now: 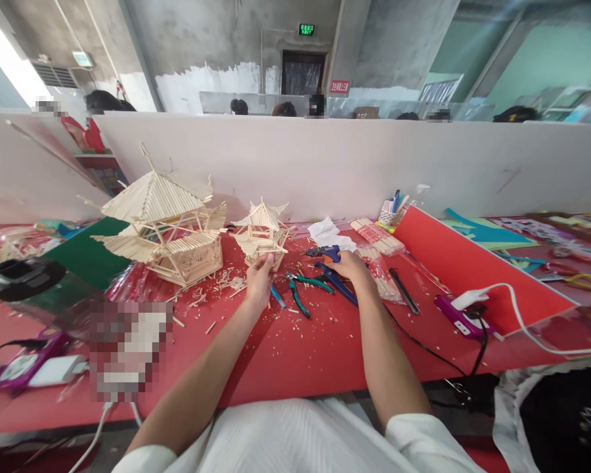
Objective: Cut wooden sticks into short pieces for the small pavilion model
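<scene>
My left hand (259, 281) is closed on the lower front edge of a small pavilion model (262, 226) built from thin wooden sticks. The model stands on the red tabletop (295, 358). In my right hand (350, 264) is a blue glue gun (328, 252) with an orange trigger, its nozzle pointing left toward the small model. Between my hands lie green-handled pliers (305, 293), a blue-handled tool (339, 282) and a blue pen-like piece (278, 297). A larger stick pavilion (160, 226) stands to the left.
Bundles of wooden sticks (381, 266), white tissue (325, 232) and a black cutter knife (404, 290) lie on the right. A red board (477, 272) and purple power strip (463, 316) stand beyond. At left are a dark bottle (34, 289) and another power strip (27, 364). Stick scraps litter the table.
</scene>
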{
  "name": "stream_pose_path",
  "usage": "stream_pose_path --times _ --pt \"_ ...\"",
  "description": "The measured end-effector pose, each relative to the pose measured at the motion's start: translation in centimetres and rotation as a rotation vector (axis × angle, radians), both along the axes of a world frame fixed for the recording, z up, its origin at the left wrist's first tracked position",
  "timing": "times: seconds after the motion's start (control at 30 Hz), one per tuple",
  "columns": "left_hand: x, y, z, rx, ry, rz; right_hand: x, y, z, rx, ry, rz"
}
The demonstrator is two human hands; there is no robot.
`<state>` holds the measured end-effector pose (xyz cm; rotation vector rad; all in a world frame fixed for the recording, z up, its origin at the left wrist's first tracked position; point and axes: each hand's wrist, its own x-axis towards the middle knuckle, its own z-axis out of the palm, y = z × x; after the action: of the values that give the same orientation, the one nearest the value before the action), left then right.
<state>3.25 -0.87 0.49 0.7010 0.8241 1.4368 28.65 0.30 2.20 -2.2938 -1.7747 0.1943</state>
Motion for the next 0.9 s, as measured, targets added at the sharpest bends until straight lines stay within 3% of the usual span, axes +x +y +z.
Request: stream_pose_path --times 0.17,0.33,0.43,0.57,0.67,0.9 --pt "-0.1 -0.5 0.0 0.038 0.106 -0.09 0.5 0.4 -0.6 0.01 -0.006 -0.01" --pt "0.2 -2.1 0.5 0.285 0.453 -0.353 0.7 0.7 -1.2 0.016 0.0 0.005" --pt "0.3 -3.2 1.3 0.436 0.561 -0.46 0.8 0.9 -1.3 0.011 0.017 0.028" --pt "-0.5 -3.7 2.0 0.497 0.644 -0.563 0.7 1.0 -1.4 0.011 0.014 0.01" --pt "-1.5 -3.3 2.0 0.524 0.689 -0.566 0.7 0.9 -1.3 0.004 0.022 0.004" --pt "-2.6 -1.6 1.4 0.423 0.762 -0.384 0.6 0.7 -0.9 -0.017 0.041 0.023"
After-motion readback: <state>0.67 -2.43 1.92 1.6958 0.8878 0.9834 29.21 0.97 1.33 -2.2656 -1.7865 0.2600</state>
